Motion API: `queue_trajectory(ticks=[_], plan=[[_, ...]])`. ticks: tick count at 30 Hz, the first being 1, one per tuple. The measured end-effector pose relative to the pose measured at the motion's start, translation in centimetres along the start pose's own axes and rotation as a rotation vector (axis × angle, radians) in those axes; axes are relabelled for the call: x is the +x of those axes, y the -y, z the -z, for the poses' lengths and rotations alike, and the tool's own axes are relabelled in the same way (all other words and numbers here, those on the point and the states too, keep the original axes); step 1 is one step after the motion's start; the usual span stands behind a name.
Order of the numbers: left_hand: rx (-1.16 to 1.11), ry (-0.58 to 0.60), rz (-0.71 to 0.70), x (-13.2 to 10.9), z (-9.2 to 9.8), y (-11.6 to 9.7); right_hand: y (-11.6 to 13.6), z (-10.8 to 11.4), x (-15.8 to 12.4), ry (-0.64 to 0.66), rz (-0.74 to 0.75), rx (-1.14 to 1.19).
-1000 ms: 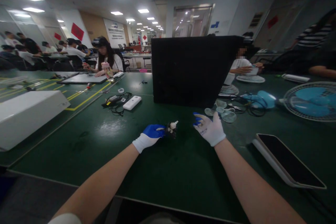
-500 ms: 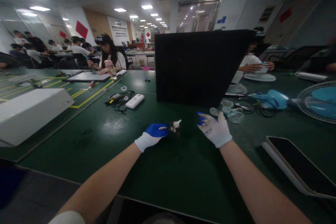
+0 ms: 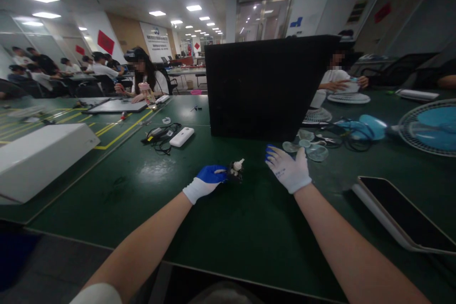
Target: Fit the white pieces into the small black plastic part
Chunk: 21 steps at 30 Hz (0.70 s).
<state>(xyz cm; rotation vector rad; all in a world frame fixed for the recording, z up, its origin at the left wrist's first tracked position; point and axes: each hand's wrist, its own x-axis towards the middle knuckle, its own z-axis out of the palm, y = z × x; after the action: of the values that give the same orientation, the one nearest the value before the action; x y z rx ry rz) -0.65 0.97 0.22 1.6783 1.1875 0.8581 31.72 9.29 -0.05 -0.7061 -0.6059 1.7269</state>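
Observation:
My left hand [image 3: 210, 178], in a blue-palmed white glove, grips a small dark mechanical part [image 3: 234, 172] with a pale piece sticking up from its right side. The part is held over the green table; its exact kind is too small to tell. To the right, my right hand [image 3: 288, 168] in a matching glove is open, fingers stretched out and back of the hand facing up, holding nothing. Just beyond its fingers lies a translucent fan blade [image 3: 315, 152].
A large black box [image 3: 256, 88] stands ahead. On the left are a white power bank-like block [image 3: 182, 137], a black cable bundle [image 3: 162, 137] and a white box [image 3: 46, 159]. A tablet-like device [image 3: 406, 211] and a blue fan [image 3: 427, 126] are at right. Co-workers sit beyond.
The view has shifted slightly. My right hand's fingers have straightened and drawn closer together, while my left hand keeps its hold on the small part.

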Motion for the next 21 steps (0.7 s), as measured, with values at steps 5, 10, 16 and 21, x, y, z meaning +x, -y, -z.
queue_trajectory(ticks=[5, 10, 16, 21], plan=[[0.026, -0.008, -0.02, 0.3, 0.1, 0.9, -0.1, 0.2, 0.3, -0.002, 0.013, 0.015], [0.03, 0.012, -0.033, 0.2, 0.1, 0.7, 0.0, 0.1, 0.1, -0.028, 0.002, 0.019], [0.014, -0.014, -0.035, 0.6, -0.1, 1.4, -0.1, -0.2, -0.1, -0.039, 0.008, 0.035], [-0.046, -0.129, -0.072, 0.8, 0.6, 3.6, -0.1, -0.2, -0.2, -0.044, 0.004, 0.03]])
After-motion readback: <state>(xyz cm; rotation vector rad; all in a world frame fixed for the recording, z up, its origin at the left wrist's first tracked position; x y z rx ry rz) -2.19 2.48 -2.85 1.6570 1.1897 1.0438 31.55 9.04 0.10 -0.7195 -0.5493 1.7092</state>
